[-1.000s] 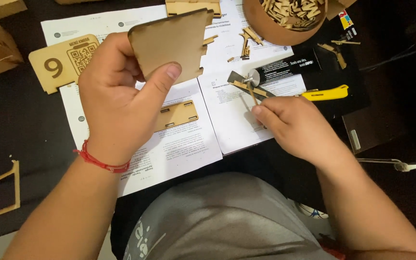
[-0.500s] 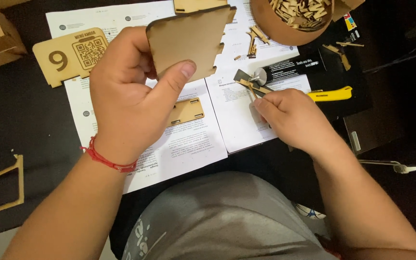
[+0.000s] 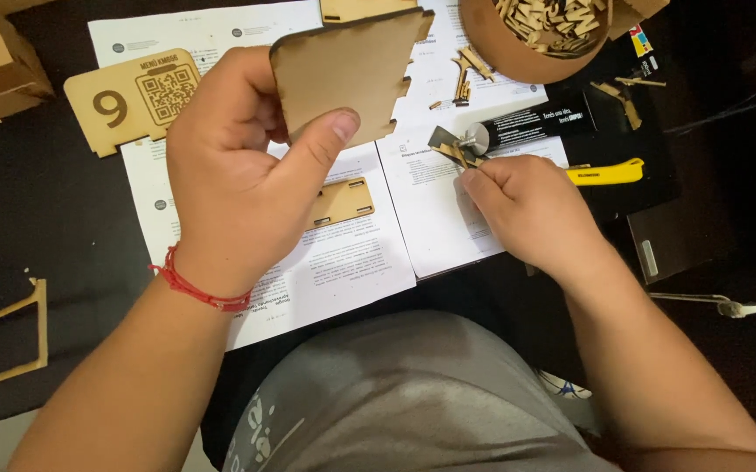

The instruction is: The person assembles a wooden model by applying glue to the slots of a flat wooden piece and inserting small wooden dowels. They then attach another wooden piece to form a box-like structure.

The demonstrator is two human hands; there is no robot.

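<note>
Head view, looking down at a dark surface (image 3: 37,210). The left hand (image 3: 238,188), wearing a red cord bracelet (image 3: 196,287) at the wrist, is closed on a flat wooden panel (image 3: 351,70) with notched edges, thumb pressed on its lower face and fingers behind; the panel is lifted above the surface at about 12 o'clock of the hand. The right hand (image 3: 531,205) is curled shut, fingertips pinching a small wooden piece (image 3: 456,156) at its 10 o'clock, down on the open instruction sheets (image 3: 369,253); how much of the piece lies inside the grip is hard to tell. Just beyond the piece, at 1 o'clock of the right hand, lies a black glue tube (image 3: 531,125). A yellow-handled tool (image 3: 605,173) projects at 3 o'clock of that hand. A slotted wooden part (image 3: 343,201) rests on the sheets between the two hands. At 10 o'clock of the left hand stands a wooden plaque (image 3: 133,100) bearing a numeral and a square code. A round bowl (image 3: 526,44) of small wooden pieces sits at 12 o'clock of the right hand, well apart.
</note>
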